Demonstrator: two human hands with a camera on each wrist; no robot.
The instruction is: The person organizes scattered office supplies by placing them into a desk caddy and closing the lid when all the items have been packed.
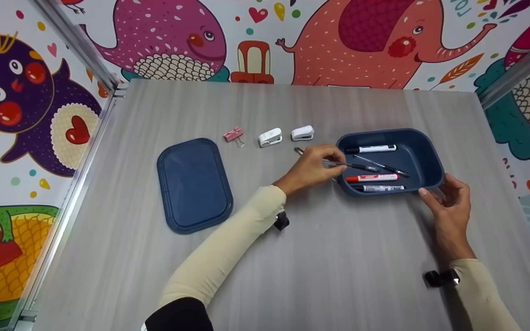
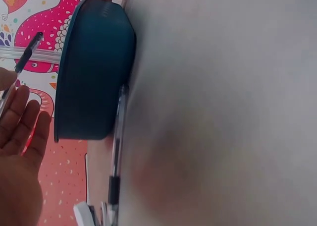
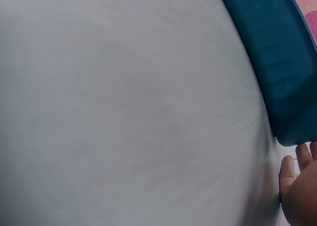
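My left hand pinches a clear pen with a black grip, its black end reaching over the left side of a dark blue box. Inside the box lie a black-and-white marker, another clear pen, a red marker and a white marker. At the box's near right corner, my right hand holds the box with thumb and fingers. One more clear pen lies on the table beside the box, mostly hidden under my left hand in the head view.
A dark blue lid lies flat on the grey table, left of my left forearm. Behind that arm are a pink binder clip and two small white staplers, one left of the other. Patterned walls border the table.
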